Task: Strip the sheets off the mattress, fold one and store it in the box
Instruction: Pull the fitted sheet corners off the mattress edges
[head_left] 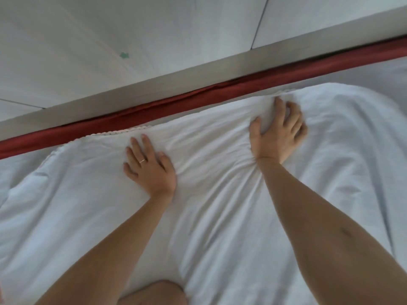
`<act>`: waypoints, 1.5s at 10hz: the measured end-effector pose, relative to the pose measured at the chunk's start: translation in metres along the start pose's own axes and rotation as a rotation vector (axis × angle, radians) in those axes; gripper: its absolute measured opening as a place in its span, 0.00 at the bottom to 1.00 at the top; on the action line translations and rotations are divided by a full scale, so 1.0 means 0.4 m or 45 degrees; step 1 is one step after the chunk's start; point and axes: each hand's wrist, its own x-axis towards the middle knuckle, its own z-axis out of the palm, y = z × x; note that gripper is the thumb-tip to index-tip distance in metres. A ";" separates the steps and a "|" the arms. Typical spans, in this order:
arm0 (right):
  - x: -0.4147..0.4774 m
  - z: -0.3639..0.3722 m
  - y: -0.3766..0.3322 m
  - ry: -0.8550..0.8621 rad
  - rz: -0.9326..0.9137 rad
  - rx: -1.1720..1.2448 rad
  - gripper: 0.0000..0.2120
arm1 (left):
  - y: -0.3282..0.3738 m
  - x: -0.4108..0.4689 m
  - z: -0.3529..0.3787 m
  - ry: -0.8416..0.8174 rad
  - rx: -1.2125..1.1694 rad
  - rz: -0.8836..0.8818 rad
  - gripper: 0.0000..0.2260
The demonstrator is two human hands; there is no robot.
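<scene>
The left hand [152,167] lay flat on the sheet [220,205], fingers straight and a little spread, pressing down and gripping nothing; a ring [142,160] sat on 1 finger. The right hand [278,133], further from the person than the left, had its fingers curled, with a bunch of sheet pinched between thumb and fingers. Creases ran from that bunch back past the wrist and across toward the left hand.

The white sheet lay on the bed under both hands and forearms, its trimmed edge [114,132] just beyond the left fingertips. A bluish layer [19,172] showed further out. Past the edge ran a red strip [198,95], then white panels [154,29], 1 bearing a green star [124,55]. A bare knee [154,293] showed nearest the person.
</scene>
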 end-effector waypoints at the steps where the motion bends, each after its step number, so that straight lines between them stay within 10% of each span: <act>1: -0.005 -0.021 -0.001 -0.164 0.033 0.028 0.31 | -0.004 -0.001 -0.003 -0.025 0.034 0.027 0.28; 3: -0.029 -0.108 -0.101 -0.352 0.358 0.319 0.27 | 0.004 0.001 -0.005 -0.018 0.017 0.014 0.29; 4: -0.308 -0.155 -0.152 -0.325 -0.162 0.353 0.29 | -0.005 -0.001 -0.006 -0.021 0.021 0.020 0.29; 5: -0.503 -0.132 0.017 -0.571 -1.184 0.043 0.28 | -0.005 -0.002 -0.005 -0.030 0.014 0.041 0.28; 6: -0.368 -0.138 0.315 -0.536 -1.069 -0.321 0.30 | -0.007 -0.009 -0.013 -0.059 0.015 0.056 0.28; 7: -0.175 -0.237 0.568 -0.498 0.069 -0.392 0.38 | -0.011 -0.015 -0.021 -0.082 0.018 0.035 0.27; 8: -0.058 -0.348 0.643 -0.694 0.696 -0.208 0.44 | 0.004 -0.017 -0.035 -0.122 0.003 0.050 0.27; 10: -0.404 -0.298 0.281 -0.295 -0.158 -0.166 0.31 | -0.015 -0.067 -0.092 -0.230 -0.060 0.136 0.26; 11: -0.739 -0.229 0.152 -0.566 -0.965 -0.161 0.28 | -0.046 -0.186 -0.105 -0.411 -0.083 0.300 0.29; 12: -0.810 -0.228 0.340 -0.623 -1.129 -0.481 0.28 | -0.069 -0.298 -0.089 -0.606 0.089 0.581 0.37; 13: -0.741 -0.313 0.733 -0.876 -0.176 -0.904 0.30 | -0.053 -0.356 -0.067 -0.608 0.204 0.750 0.37; 14: -0.625 -0.455 0.938 -0.911 1.132 -0.527 0.41 | -0.004 -0.428 -0.069 -0.675 0.242 0.855 0.35; 15: -0.615 -0.486 0.921 -0.789 0.971 -0.288 0.30 | 0.051 -0.503 -0.061 -0.862 0.405 1.038 0.40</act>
